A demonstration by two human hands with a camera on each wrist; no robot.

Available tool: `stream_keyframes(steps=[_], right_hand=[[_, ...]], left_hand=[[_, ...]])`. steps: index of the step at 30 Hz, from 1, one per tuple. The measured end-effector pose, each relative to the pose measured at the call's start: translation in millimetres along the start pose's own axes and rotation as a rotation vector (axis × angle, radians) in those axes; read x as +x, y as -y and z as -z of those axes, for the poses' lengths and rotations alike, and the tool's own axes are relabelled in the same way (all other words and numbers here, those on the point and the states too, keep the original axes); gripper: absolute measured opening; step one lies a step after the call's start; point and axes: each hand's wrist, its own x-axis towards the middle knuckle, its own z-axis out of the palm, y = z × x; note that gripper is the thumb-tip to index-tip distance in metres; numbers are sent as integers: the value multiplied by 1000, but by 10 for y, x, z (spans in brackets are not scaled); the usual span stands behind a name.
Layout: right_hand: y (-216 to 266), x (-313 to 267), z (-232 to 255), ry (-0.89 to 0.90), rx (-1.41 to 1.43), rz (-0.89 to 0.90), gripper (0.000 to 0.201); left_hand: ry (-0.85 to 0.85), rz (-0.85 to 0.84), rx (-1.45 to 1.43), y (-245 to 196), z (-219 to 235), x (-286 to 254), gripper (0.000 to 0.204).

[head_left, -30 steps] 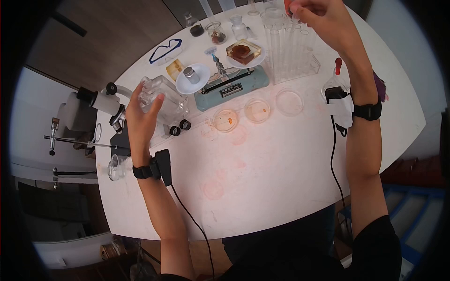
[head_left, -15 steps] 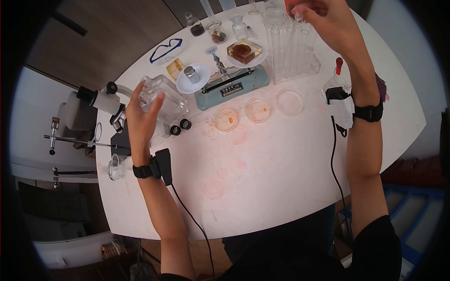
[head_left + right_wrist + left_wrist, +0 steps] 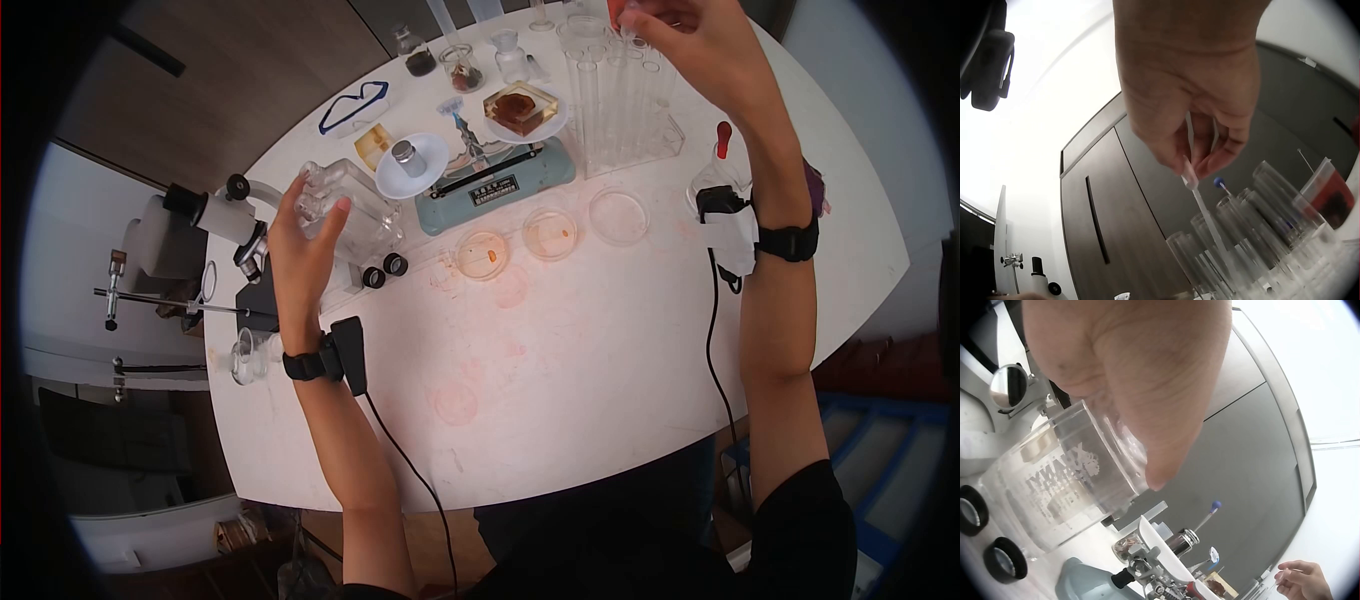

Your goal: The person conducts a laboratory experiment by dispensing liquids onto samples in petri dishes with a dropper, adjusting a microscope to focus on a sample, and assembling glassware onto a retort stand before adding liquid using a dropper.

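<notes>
At the left, in the head view, my left hand (image 3: 303, 250) holds a clear container (image 3: 365, 215) between thumb and fingers. The left wrist view shows the thumb on the rim of this container (image 3: 1063, 487), which has lettering on its side; the fingertips are hidden. My right hand (image 3: 705, 55) is over the back right of the table. Seen from the right wrist, that hand (image 3: 1194, 106) pinches a translucent dropper (image 3: 1209, 219) between thumb and fingers. The dropper slants down among upright test tubes (image 3: 1260, 219); which tube it enters, I cannot tell.
A teal balance (image 3: 497, 190) carries a metal weight (image 3: 407, 158) and an amber block (image 3: 520, 108). Three shallow dishes (image 3: 481, 257) lie before it. A microscope (image 3: 225, 220) stands left, a red-bulbed dropper (image 3: 722, 142) right. Red contents fill a cup (image 3: 1332, 194) beside the tubes.
The right hand and wrist have shifted very slightly to the right in the head view, the dropper still pinched. The left hand and its container look unmoved.
</notes>
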Motion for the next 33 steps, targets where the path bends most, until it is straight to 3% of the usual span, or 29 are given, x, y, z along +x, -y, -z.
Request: stream_keyframes(steps=[10,19,26,28,33], right_hand=[[78,-57,9,-15,-34,44,18],[-165,59,-6,30,90,109,11],[30,-48,11,-6,-25,89,9],[-25,15,13,35,21,13,8],[-26,-19,4,2,30,64,8]], left_hand=[[46,17,-17,-58,19,-3,70],[15,30,-16,-55,9,-11,66],[28,30,-12,-72,15,-11,67],[34,17,-6,-67,16,-8,68],[33,9,-4,-34,12,-6,69]])
